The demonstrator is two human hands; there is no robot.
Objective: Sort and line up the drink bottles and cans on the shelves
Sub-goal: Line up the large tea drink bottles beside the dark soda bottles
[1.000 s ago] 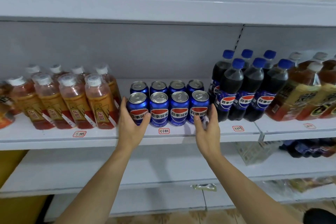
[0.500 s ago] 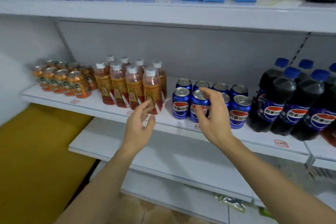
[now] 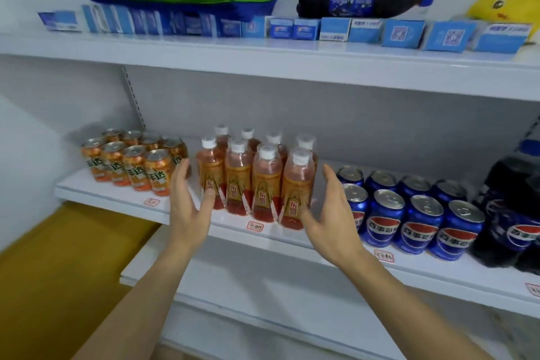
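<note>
Both forearms and hands (image 3: 187, 213) are bare, with no sleeves.

Cola bottles (image 3: 514, 213) cut off right
</note>
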